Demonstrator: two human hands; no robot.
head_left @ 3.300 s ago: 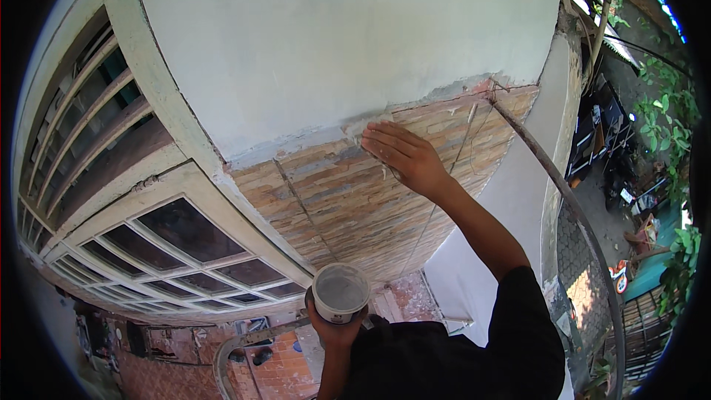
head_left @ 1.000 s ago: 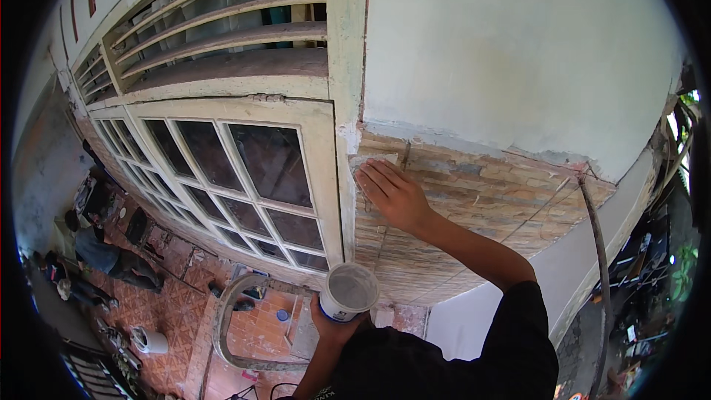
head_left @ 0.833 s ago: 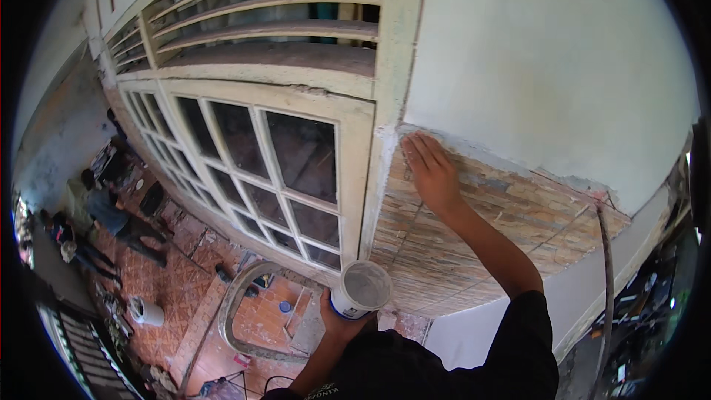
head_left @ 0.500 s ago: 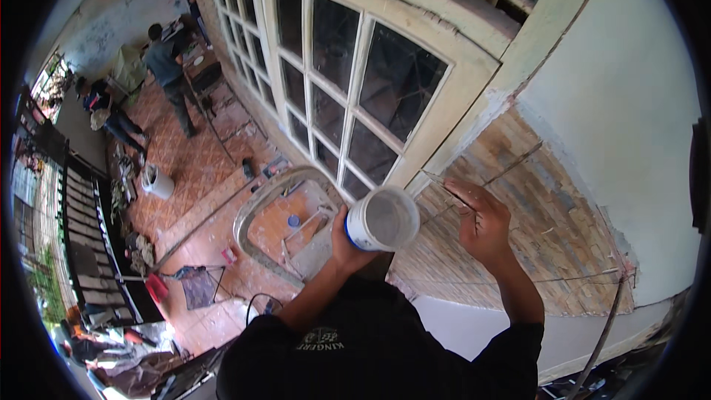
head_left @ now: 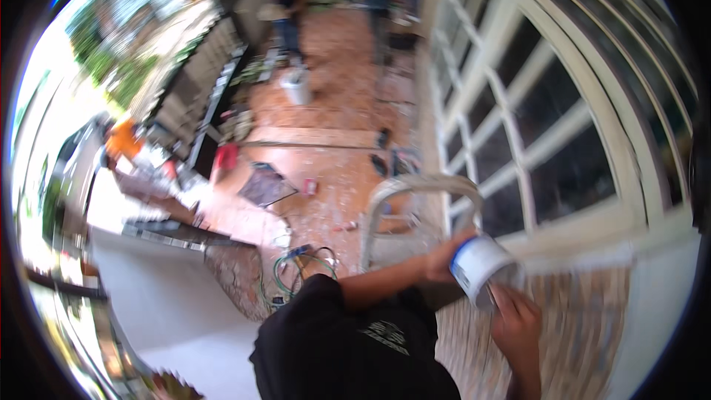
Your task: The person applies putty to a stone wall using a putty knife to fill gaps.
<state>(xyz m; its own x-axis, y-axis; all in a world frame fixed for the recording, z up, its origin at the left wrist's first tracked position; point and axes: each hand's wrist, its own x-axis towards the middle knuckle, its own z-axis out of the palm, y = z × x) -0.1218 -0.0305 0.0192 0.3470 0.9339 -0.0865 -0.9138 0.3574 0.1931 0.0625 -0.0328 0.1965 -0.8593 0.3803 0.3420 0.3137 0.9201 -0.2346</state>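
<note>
A white plastic tub (head_left: 483, 265) with a blue band is tilted in front of me, its mouth toward my right hand. My left hand (head_left: 441, 258) is closed round its blue-banded side. At the tub's rim my right hand (head_left: 517, 326) is pinched on a thin tool whose end goes toward the mouth. Blur and the tub's wall hide the tool's tip and its kind. What lies inside the tub does not show.
Beside the left hand rises the curved top of a ladder (head_left: 379, 191). A paned window (head_left: 518, 163) lines the right, above stone-patterned cladding (head_left: 570, 326). On the tiled floor (head_left: 341, 104) are a bucket (head_left: 296, 87) and hoses (head_left: 285, 270). Several people stand farther off.
The view has swung left toward the floor and railing. My right hand has come from beside the window frame to the tub's mouth, and the tub is tipped toward it.
</note>
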